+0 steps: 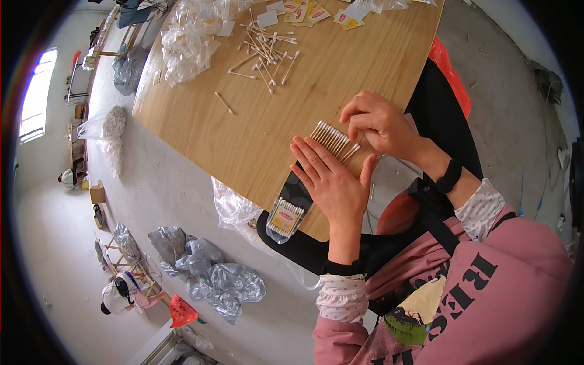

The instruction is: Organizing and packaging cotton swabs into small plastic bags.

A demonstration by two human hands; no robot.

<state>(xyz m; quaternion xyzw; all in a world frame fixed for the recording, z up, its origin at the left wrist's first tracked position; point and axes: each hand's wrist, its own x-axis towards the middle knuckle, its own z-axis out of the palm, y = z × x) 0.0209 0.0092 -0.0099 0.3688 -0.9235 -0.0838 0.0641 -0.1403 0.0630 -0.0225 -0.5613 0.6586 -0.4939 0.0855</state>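
A row of cotton swabs (331,139) lies side by side at the table's near edge, their white tips lined up. My left hand (328,182) is flat over the lower part of the row, fingers stretched out and thumb apart. Just right of the swabs, my right hand (380,125) has its fingers curled in; whether anything is between them is hidden. One cotton swab (351,152) sits slightly askew at the row's right end, close to the right hand. Left of my left wrist, a clear pack of swabs with a yellow-and-white card (285,218) stands at the table edge.
Loose cotton swabs (267,52) are heaped farther up the wooden table (201,121), with one lone swab (224,103) nearer. Clear plastic bags (188,45) and small yellow cards (307,12) lie at the far side. Grey bags (207,267) rest on the floor; another person (125,292) is beyond.
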